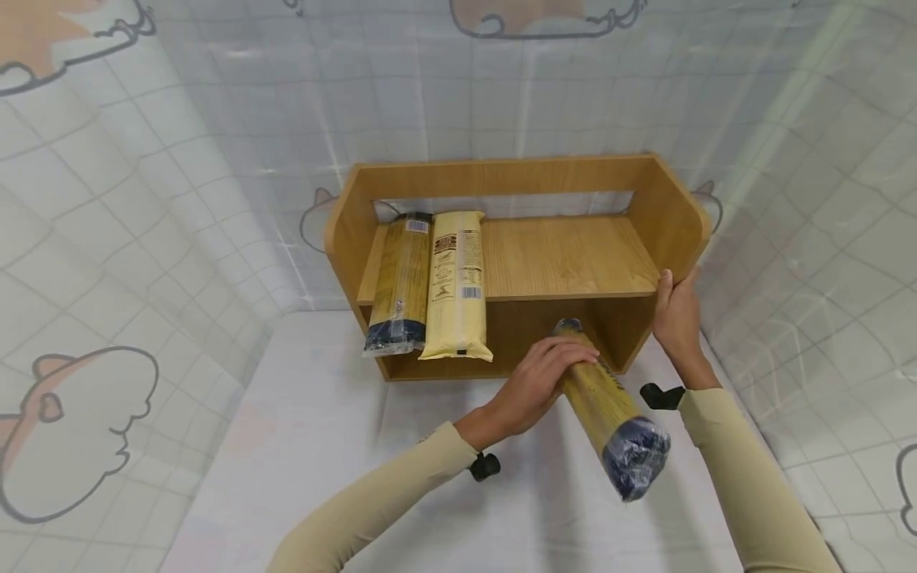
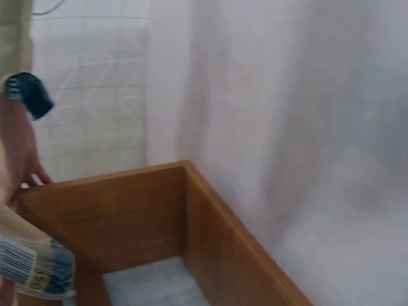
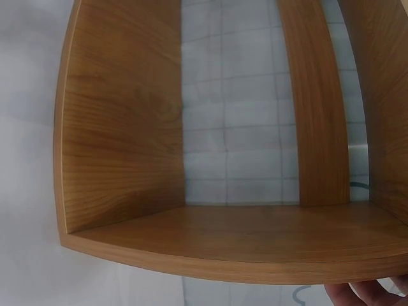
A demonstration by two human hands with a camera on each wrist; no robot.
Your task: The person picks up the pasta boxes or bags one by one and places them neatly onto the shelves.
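Observation:
My left hand (image 1: 533, 382) grips a long pack of dried noodles (image 1: 605, 406), yellow with dark blue ends and clear wrap. The pack is held tilted in front of the right part of a wooden shelf (image 1: 566, 255), its far end near the lower opening. In the left wrist view the barcoded end of the pack (image 2: 29, 255) shows. My right hand (image 1: 677, 318) holds the shelf's right side panel, thumb on the front edge; its fingertips (image 3: 363, 294) show at the panel in the right wrist view.
On the upper board's left lie a yellow-and-dark-blue noodle pack (image 1: 397, 286) and a cream pack (image 1: 457, 286), side by side, jutting past the front edge. The shelf stands on a white-covered table (image 1: 322, 430), with patterned curtains (image 1: 143, 207) around it.

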